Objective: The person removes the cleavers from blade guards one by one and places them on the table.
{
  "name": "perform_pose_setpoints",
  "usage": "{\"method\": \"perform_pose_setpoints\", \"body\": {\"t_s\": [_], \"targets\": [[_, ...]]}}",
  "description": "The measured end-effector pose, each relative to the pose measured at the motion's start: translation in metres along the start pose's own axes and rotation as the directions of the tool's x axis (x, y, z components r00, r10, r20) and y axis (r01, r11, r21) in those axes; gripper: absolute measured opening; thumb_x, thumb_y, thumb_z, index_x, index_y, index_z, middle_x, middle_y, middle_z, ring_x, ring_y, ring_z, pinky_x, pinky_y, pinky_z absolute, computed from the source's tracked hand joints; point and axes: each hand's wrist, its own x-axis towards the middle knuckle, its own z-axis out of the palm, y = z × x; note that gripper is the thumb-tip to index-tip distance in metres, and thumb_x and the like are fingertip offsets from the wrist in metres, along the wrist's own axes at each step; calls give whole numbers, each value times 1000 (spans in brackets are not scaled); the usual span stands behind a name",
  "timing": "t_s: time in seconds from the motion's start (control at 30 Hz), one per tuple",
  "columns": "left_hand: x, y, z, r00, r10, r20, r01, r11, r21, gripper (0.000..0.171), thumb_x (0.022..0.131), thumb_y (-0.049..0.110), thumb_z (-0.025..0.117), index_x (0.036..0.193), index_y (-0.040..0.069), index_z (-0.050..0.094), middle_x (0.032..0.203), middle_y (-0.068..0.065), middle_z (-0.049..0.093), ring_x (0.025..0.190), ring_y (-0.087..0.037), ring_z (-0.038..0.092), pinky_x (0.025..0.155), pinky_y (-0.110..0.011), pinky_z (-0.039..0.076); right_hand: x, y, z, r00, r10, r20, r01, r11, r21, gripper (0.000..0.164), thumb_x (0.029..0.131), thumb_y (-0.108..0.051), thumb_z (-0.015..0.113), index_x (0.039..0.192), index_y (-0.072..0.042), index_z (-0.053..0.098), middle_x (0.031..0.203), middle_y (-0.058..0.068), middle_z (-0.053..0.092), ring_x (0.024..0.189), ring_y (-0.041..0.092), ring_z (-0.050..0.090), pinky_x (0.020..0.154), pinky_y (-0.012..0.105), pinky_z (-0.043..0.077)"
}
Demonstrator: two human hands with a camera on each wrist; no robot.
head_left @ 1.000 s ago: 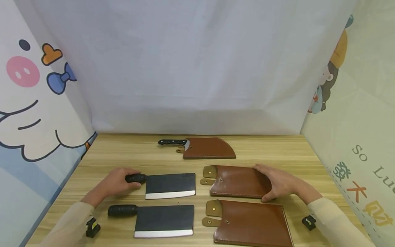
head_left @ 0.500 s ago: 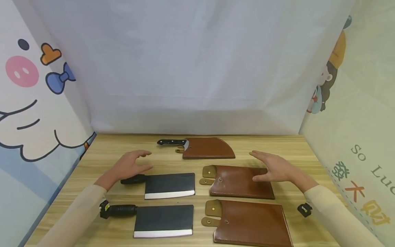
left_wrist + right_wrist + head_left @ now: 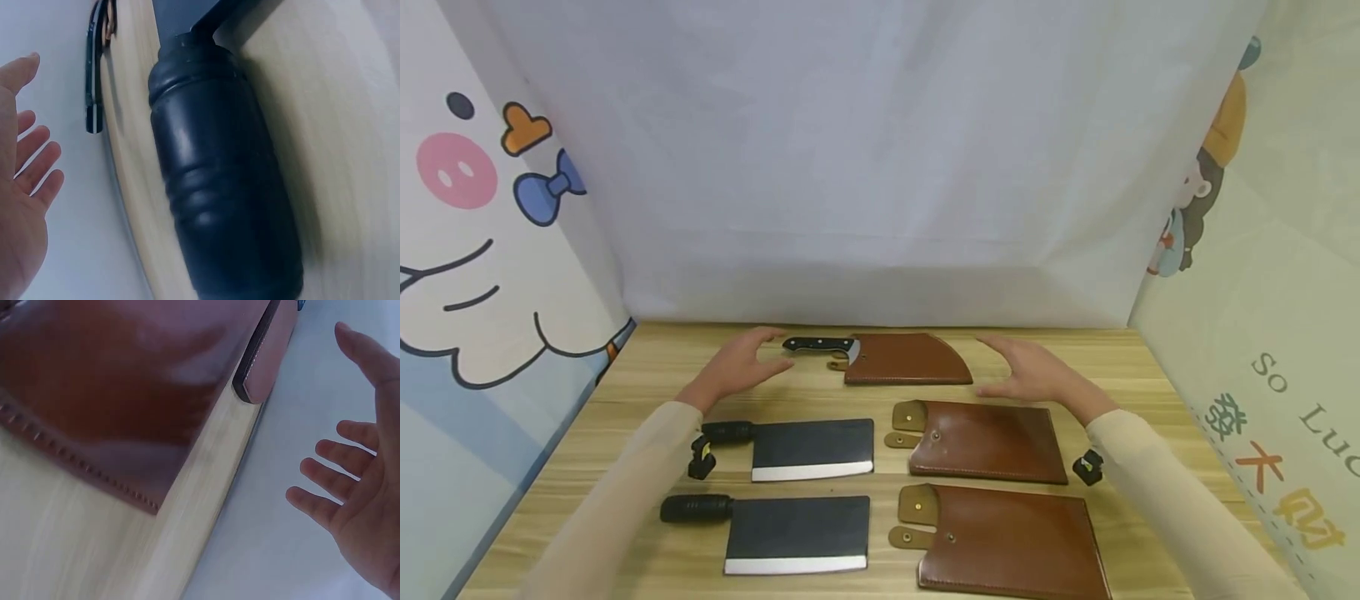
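At the back of the table lies a knife with a black riveted handle [image 3: 820, 344], its blade inside a brown leather sheath [image 3: 910, 360]. My left hand [image 3: 737, 362], fingers spread and holding nothing, is just left of that handle. Beyond the sheath's right end is my right hand [image 3: 1026, 371], also spread and not gripping anything. Both hands appear apart from the knife in the wrist views. Nearer me, a black cleaver [image 3: 812, 450] lies left of a brown sheath [image 3: 988, 442]. In front, a second cleaver [image 3: 797, 535] lies beside another sheath [image 3: 1015, 542].
The wooden table [image 3: 647, 367] meets a white cloth backdrop [image 3: 880, 167] behind the sheathed knife. Printed panels [image 3: 467, 275] stand at the left and right sides. Each empty-looking sheath has two tan straps [image 3: 910, 417] pointing left.
My left hand has let go of the upper cleaver's handle, and my right hand has left the upper sheath. Both have moved back and inward to either side of the sheathed knife.
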Motion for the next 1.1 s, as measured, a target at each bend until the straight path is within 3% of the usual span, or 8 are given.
{"method": "perform_pose_setpoints", "body": {"t_s": [0.33, 0.6, 0.8, 1.1], "targets": [[27, -4, 20, 999, -41, 23, 41, 999, -24, 75, 98, 45, 68, 153, 0, 43, 154, -26, 45, 140, -47, 42, 111, -64, 36, 39, 6, 28, 998, 57, 27, -59, 997, 54, 106, 85, -64, 74, 159, -1, 31, 160, 22, 37, 144, 43, 40, 115, 57, 35], [44, -12, 31, 997, -70, 45, 71, 997, -30, 76, 98, 42, 70, 154, 1, 41, 155, -26, 43, 139, -47, 44, 111, -62, 38, 64, 7, 42, 994, 58, 89, -69, 988, 135, 113, 83, -55, 81, 158, 6, 25, 161, 27, 32, 147, 45, 35, 118, 56, 31], [48, -15, 34, 993, -94, 67, 94, 996, 4, 78, 96, 44, 71, 153, -1, 43, 150, -27, 48, 135, -47, 49, 109, -60, 41, 75, 8, 48, 989, 54, 137, -76, 983, 165, 119, 79, -53, 86, 160, 6, 21, 162, 27, 30, 148, 43, 33, 119, 54, 30], [52, -17, 41, 994, -85, 74, 86, 996, -15, 71, 96, 41, 71, 149, -1, 48, 148, -28, 50, 137, -47, 47, 112, -59, 38, 81, 5, 54, 984, 74, 159, -97, 985, 142, 120, 76, -57, 87, 161, 0, 24, 161, 23, 35, 147, 41, 36, 118, 53, 32]]}}
